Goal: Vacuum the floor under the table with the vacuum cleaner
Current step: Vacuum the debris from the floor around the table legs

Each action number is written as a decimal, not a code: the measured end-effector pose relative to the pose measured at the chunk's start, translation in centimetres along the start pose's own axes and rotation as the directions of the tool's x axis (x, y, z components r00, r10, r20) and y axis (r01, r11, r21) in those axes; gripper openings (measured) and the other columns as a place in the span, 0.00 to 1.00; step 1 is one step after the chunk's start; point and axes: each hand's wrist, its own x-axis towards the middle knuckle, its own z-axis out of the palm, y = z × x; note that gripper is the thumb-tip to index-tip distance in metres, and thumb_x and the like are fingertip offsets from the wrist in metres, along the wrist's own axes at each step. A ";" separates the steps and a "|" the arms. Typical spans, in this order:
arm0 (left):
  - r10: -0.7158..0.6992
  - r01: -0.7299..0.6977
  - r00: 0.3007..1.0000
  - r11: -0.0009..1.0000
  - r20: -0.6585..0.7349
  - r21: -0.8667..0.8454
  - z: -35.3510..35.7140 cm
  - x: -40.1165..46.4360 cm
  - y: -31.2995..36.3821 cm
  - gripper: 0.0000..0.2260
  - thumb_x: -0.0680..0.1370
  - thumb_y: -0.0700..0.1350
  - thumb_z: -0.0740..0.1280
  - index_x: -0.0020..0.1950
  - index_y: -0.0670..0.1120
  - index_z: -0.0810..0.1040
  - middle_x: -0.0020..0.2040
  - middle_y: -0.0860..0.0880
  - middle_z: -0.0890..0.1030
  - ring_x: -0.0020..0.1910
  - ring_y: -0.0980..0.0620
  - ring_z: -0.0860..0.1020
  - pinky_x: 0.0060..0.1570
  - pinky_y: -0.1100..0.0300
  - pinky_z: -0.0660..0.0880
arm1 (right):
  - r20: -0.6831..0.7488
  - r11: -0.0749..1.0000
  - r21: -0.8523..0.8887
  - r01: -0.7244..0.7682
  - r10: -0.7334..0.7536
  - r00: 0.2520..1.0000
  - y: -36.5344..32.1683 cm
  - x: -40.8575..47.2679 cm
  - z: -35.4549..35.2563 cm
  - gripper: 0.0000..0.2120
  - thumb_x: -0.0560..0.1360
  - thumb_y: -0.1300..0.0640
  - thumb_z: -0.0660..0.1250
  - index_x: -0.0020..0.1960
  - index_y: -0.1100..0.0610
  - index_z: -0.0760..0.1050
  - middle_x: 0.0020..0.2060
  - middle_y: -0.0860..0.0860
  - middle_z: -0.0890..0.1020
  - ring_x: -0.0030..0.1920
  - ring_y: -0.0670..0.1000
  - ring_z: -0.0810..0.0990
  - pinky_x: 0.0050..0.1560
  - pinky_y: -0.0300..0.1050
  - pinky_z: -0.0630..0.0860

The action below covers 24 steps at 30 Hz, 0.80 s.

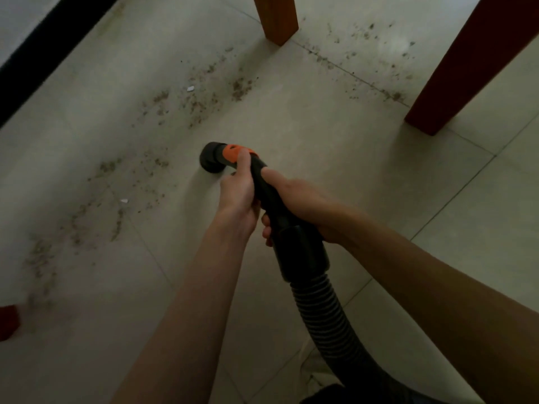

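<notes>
Currently, taking the vacuum nozzle (212, 157) as landmark: far left of it, low at the frame edge, a red object (8, 321), cut off. Dirt trail (140, 158) runs diagonally across the tiled floor (379, 199) left of the nozzle and up past it; two white scraps in it, one (124, 200) lower left, one (190, 88) above. Nozzle mouth sits down at the floor, just right of the nearest dirt. Left hand (240, 193) wraps the black wand right behind the nozzle, thumb on the orange collar (232, 151). Right hand (297, 199) grips the wand further back, fingers curled under. Ribbed hose (323, 310) runs back from there. Above the nozzle: light wooden leg (277, 18). Upper right: dark red leg (455, 77).
</notes>
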 end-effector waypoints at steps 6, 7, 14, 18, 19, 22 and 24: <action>-0.019 0.017 0.988 1.000 0.155 0.015 5.3 -2.0 0.2 0.18 0.79 0.52 0.63 0.36 0.40 0.72 0.31 0.46 0.74 0.30 0.50 0.73 0.34 0.58 0.70 | -0.165 0.991 0.121 0.051 -0.030 0.986 -0.7 -2.9 -3.5 0.23 0.81 0.44 0.54 0.39 0.61 0.71 0.23 0.54 0.74 0.21 0.50 0.75 0.24 0.41 0.76; -0.023 0.019 0.981 1.000 0.195 0.020 6.3 -2.5 0.3 0.18 0.79 0.52 0.63 0.36 0.40 0.72 0.31 0.45 0.73 0.30 0.49 0.73 0.35 0.57 0.69 | -0.193 0.990 0.124 0.070 -0.045 0.980 -1.0 -3.6 -4.1 0.23 0.81 0.44 0.54 0.40 0.61 0.71 0.23 0.54 0.74 0.21 0.50 0.75 0.24 0.41 0.76; -0.061 0.056 0.952 0.998 0.299 0.027 9.8 -5.0 -0.6 0.16 0.80 0.50 0.62 0.37 0.40 0.70 0.33 0.45 0.74 0.33 0.48 0.74 0.43 0.54 0.72 | -0.241 0.994 0.109 0.010 0.017 0.970 -1.7 -7.6 -7.0 0.23 0.80 0.42 0.55 0.41 0.61 0.71 0.23 0.53 0.75 0.21 0.50 0.75 0.24 0.41 0.76; -0.046 0.063 0.963 0.996 0.267 -0.056 8.7 -4.9 -1.7 0.15 0.80 0.49 0.61 0.38 0.40 0.70 0.35 0.44 0.74 0.36 0.48 0.75 0.47 0.51 0.74 | -0.170 0.995 0.059 -0.085 0.094 0.981 -1.8 -8.2 -6.8 0.22 0.79 0.42 0.56 0.41 0.60 0.71 0.25 0.54 0.75 0.22 0.50 0.75 0.25 0.40 0.77; -0.042 0.061 0.965 0.996 0.258 -0.067 8.4 -4.8 -1.7 0.15 0.80 0.49 0.61 0.38 0.40 0.69 0.35 0.44 0.74 0.36 0.47 0.75 0.48 0.50 0.74 | -0.177 0.997 0.036 -0.072 0.077 0.981 -1.7 -8.1 -6.6 0.22 0.80 0.42 0.56 0.42 0.60 0.71 0.25 0.54 0.75 0.22 0.50 0.75 0.26 0.41 0.77; -0.023 0.047 0.956 0.996 0.293 -0.077 8.2 -4.7 -1.2 0.16 0.80 0.50 0.62 0.38 0.39 0.70 0.33 0.44 0.74 0.33 0.48 0.74 0.46 0.51 0.72 | -0.246 0.999 -0.026 0.025 -0.031 0.969 -1.2 -7.5 -5.7 0.23 0.81 0.43 0.55 0.42 0.61 0.72 0.25 0.53 0.76 0.23 0.50 0.77 0.26 0.42 0.78; -0.017 0.031 0.944 0.999 0.329 -0.036 8.4 -4.6 -0.9 0.17 0.80 0.51 0.62 0.43 0.37 0.74 0.34 0.44 0.75 0.32 0.48 0.75 0.40 0.54 0.73 | -0.320 0.993 -0.082 0.081 -0.103 0.942 -0.8 -7.1 -5.4 0.23 0.81 0.43 0.54 0.43 0.62 0.73 0.25 0.53 0.76 0.24 0.50 0.78 0.27 0.43 0.77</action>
